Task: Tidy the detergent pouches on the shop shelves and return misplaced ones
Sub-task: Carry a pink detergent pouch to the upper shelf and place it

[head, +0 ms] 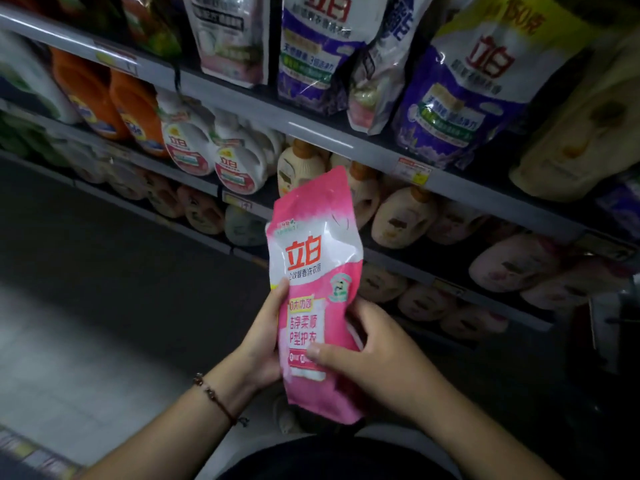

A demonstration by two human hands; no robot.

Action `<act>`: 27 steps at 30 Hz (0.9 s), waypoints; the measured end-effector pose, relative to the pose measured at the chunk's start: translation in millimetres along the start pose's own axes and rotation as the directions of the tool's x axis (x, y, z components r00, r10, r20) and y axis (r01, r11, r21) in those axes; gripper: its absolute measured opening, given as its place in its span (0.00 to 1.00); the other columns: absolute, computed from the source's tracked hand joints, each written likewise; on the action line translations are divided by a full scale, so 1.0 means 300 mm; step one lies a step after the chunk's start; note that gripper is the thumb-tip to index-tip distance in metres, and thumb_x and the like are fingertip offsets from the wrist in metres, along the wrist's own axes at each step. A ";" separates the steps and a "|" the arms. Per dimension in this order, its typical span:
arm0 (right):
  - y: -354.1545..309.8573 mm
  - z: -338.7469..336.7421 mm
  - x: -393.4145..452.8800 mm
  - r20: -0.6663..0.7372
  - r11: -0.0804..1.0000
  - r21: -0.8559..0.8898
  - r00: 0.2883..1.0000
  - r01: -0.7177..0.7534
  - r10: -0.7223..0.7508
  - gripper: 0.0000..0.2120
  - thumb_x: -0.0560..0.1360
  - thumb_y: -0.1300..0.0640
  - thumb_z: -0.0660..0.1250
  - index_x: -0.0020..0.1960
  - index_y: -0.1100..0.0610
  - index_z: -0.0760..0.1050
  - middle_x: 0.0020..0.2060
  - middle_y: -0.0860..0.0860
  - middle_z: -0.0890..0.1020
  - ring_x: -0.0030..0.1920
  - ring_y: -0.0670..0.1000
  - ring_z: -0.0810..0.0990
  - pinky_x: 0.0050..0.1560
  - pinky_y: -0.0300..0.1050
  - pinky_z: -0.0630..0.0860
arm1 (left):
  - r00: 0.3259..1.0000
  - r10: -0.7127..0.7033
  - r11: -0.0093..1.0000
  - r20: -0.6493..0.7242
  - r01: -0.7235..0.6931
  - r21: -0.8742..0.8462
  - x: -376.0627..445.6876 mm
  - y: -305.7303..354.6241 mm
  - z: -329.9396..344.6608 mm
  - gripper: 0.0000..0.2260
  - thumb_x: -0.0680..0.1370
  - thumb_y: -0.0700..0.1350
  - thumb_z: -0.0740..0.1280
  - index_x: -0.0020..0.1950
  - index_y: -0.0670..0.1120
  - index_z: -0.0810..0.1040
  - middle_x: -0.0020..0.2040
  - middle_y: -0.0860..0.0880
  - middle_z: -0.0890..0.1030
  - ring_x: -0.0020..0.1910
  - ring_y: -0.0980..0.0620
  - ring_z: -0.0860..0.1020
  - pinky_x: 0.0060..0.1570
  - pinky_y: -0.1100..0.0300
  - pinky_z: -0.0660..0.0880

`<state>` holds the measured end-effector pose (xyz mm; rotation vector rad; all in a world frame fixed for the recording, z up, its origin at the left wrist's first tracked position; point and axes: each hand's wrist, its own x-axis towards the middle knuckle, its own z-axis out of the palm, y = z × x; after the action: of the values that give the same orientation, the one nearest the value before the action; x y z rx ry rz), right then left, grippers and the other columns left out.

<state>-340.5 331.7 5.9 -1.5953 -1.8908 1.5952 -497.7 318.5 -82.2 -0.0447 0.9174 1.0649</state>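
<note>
Both hands, left hand point(263, 336) and right hand point(372, 355), grip pink pouch point(313, 271); lower label hidden.

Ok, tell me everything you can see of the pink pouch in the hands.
The pink pouch is a glossy soft plastic bag, pink with a white band bearing red characters and a pink panel of text below. It looks full, creased and sealed; no spout shows. It is held off the shelves, roughly upright, its top tilted slightly left, printed face to the camera. The left hand grips its left edge and the right hand its right, thumb on the front.
</note>
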 end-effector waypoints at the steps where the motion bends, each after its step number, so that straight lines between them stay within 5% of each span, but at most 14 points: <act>1: -0.019 0.012 0.000 -0.006 0.998 -0.062 1.000 0.000 -0.001 0.33 0.62 0.35 0.73 0.65 0.40 0.71 0.57 0.38 0.77 0.57 0.38 0.77 0.59 0.43 0.76 | 1.000 -0.027 0.999 0.009 0.027 -0.027 0.003 -0.006 -0.009 0.26 0.80 0.61 0.58 0.50 0.42 0.87 0.48 0.39 0.85 0.42 0.43 0.85 0.43 0.50 0.83; 5: -0.065 0.033 0.024 0.024 0.992 -0.104 0.997 -0.069 0.072 0.31 0.67 0.34 0.70 0.68 0.37 0.68 0.57 0.38 0.73 0.55 0.39 0.76 0.55 0.41 0.75 | 0.994 -0.108 0.990 0.033 0.110 -0.087 0.008 -0.026 -0.044 0.26 0.78 0.62 0.61 0.50 0.41 0.85 0.43 0.41 0.84 0.40 0.44 0.83 0.42 0.51 0.81; 10: -0.035 0.042 0.076 0.057 0.993 -0.085 0.995 -0.076 0.081 0.32 0.62 0.31 0.69 0.65 0.35 0.69 0.59 0.41 0.79 0.56 0.42 0.80 0.59 0.50 0.77 | 0.986 -0.163 0.979 0.019 0.165 -0.117 0.003 -0.033 -0.058 0.27 0.78 0.63 0.63 0.55 0.40 0.83 0.49 0.39 0.83 0.46 0.42 0.83 0.50 0.46 0.79; 15: -0.031 0.038 0.084 0.085 0.996 0.040 0.994 -0.078 0.075 0.36 0.63 0.38 0.75 0.67 0.33 0.64 0.58 0.40 0.80 0.53 0.41 0.82 0.56 0.49 0.80 | 0.984 -0.178 0.980 -0.005 0.176 -0.097 0.005 -0.028 -0.081 0.26 0.77 0.63 0.64 0.57 0.40 0.83 0.50 0.39 0.83 0.46 0.42 0.83 0.52 0.45 0.79; 21: -0.013 0.004 0.095 0.105 0.981 0.188 0.994 -0.038 0.019 0.37 0.65 0.51 0.78 0.69 0.38 0.65 0.57 0.41 0.82 0.54 0.44 0.83 0.57 0.51 0.80 | 0.998 -0.051 0.999 0.025 0.052 -0.011 -0.014 0.024 -0.067 0.22 0.75 0.58 0.66 0.54 0.40 0.85 0.51 0.37 0.84 0.44 0.41 0.85 0.46 0.46 0.83; 27: 0.016 -0.005 0.105 -0.026 0.958 0.286 1.000 -0.003 0.011 0.30 0.61 0.59 0.78 0.60 0.49 0.74 0.53 0.50 0.85 0.53 0.53 0.85 0.57 0.59 0.79 | 0.975 0.174 0.944 0.137 -0.205 0.260 -0.040 0.122 -0.008 0.22 0.76 0.47 0.70 0.67 0.39 0.75 0.61 0.33 0.80 0.59 0.35 0.80 0.58 0.40 0.78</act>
<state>-349.3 356.7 -11.6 -1.4924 -1.5559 1.7464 -529.0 327.6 -61.9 0.3364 0.9719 1.0975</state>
